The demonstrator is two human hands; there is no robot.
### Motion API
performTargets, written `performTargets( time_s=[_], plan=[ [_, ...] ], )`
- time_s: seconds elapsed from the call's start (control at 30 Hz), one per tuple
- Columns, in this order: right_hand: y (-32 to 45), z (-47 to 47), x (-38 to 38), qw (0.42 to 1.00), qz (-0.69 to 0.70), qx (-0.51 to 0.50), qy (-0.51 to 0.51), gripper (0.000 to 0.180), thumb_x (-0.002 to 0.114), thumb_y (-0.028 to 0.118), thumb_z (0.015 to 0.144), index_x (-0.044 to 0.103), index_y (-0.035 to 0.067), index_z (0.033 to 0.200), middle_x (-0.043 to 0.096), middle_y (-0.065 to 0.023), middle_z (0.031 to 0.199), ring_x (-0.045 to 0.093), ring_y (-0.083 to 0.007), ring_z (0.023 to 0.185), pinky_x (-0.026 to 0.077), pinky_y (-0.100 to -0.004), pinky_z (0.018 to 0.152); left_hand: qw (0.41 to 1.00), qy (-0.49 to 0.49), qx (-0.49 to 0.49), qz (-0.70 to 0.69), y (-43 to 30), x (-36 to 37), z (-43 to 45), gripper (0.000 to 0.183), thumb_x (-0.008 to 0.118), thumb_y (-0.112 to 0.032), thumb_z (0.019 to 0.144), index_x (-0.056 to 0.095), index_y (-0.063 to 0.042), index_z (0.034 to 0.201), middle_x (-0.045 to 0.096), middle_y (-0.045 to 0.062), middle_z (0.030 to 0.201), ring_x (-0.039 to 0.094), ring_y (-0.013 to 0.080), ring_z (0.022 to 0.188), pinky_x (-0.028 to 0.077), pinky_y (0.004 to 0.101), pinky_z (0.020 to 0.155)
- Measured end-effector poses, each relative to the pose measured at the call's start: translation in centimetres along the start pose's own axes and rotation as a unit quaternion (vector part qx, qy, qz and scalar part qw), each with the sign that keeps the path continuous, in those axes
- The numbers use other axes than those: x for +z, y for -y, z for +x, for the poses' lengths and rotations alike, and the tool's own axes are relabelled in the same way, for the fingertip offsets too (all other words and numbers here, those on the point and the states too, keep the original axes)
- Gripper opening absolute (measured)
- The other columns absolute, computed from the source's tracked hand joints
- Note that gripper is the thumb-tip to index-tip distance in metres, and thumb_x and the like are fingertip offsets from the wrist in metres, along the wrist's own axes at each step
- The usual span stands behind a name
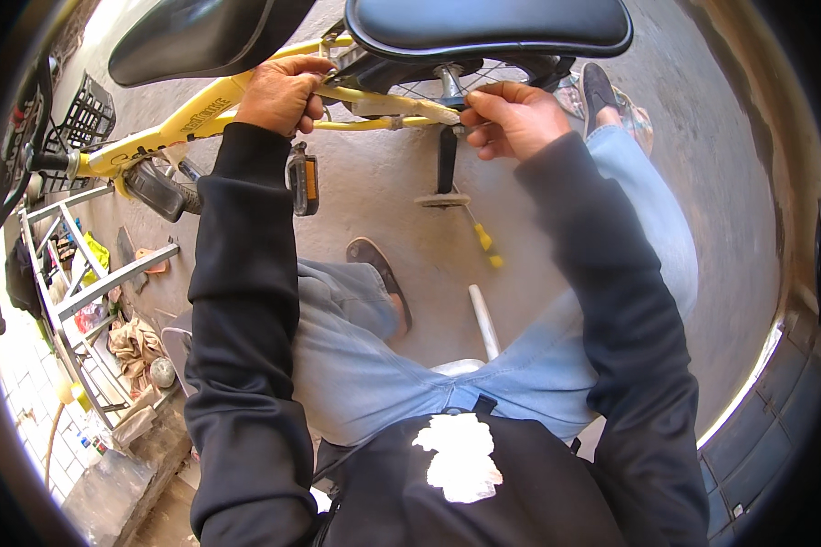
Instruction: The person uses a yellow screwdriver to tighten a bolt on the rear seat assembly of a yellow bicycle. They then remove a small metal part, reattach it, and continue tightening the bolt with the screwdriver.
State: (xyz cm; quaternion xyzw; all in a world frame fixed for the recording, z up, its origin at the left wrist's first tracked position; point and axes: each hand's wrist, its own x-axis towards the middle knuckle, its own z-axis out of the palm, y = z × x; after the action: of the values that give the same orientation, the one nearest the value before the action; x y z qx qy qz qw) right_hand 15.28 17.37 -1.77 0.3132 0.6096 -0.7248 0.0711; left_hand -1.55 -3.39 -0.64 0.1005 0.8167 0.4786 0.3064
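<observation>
A bicycle with a yellow frame (195,113) stands before me. My left hand (280,96) is at the frame near the front end of a yellow rear stay (383,101), with thumb and finger pinching a small dark fitting (329,76). At the stay's rear end, my right hand (513,119) pinches a small dark part (455,103) beside the wheel axle; its exact shape is hidden by the fingers. Pale, worn-looking covering shows on the stay. Above both hands are a black saddle (191,37) and a padded black rear seat (486,27).
A yellow-handled screwdriver (486,241) lies on the concrete floor (376,205) below a black kickstand (446,161). A pale tube (482,318) is between my legs. Left are a pedal (304,181), a metal ladder (109,287), a black crate (85,113) and crumpled cloth (135,349).
</observation>
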Motion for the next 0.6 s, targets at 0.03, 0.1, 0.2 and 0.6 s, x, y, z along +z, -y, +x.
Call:
performTargets(
  time_s=[0.03,0.1,0.2,0.6],
  plan=[
    [0.0,0.0,0.2,1.0,0.0,0.008,0.007,0.025,0.055,0.021,0.088,0.058,0.001,0.102,0.063,-0.005,0.085,0.058,-0.0083,0.064,0.049,-0.0222,0.058,1.0,0.0,-0.003,-0.006,0.2,-0.2,-0.1,0.023,0.046,-0.008,0.09,0.06,-0.004,0.108,0.052,0.003,0.053,0.043,0.0071,0.035,0.035,0.019,0.033],
    [0.0,0.1,0.8,1.0,-0.01,0.012,0.007,0.026,0.055,0.02,0.087,0.058,-0.001,0.102,0.063,-0.0065,0.084,0.058,-0.0097,0.062,0.05,-0.0231,0.056,1.0,0.019,-0.013,-0.018,0.3,-0.7,-0.3,0.026,0.044,-0.009,0.09,0.059,-0.005,0.111,0.054,0.002,0.054,0.046,0.007,0.035,0.036,0.018,0.032],
    [-0.6,0.5,0.9,1.0,-0.022,0.002,0.01,0.03,0.057,0.019,0.085,0.058,-0.004,0.104,0.065,-0.0097,0.084,0.061,-0.0118,0.059,0.053,-0.0243,0.053,0.999,0.035,-0.002,-0.026,0.4,-0.9,-0.6,0.029,0.041,-0.01,0.091,0.058,-0.006,0.114,0.056,0.001,0.055,0.051,0.0069,0.037,0.038,0.0163,0.032],
    [-1.4,1.1,1.7,0.999,-0.028,0.004,-0.022,0.028,0.06,0.02,0.084,0.059,-0.002,0.102,0.064,-0.0072,0.08,0.059,-0.0102,0.058,0.051,-0.0234,0.05,0.996,0.068,0.036,-0.037,1.3,-1.3,-0.5,0.028,0.05,-0.012,0.089,0.058,-0.005,0.114,0.059,0.003,0.058,0.057,0.0085,0.042,0.042,0.0166,0.035]
  ],
)
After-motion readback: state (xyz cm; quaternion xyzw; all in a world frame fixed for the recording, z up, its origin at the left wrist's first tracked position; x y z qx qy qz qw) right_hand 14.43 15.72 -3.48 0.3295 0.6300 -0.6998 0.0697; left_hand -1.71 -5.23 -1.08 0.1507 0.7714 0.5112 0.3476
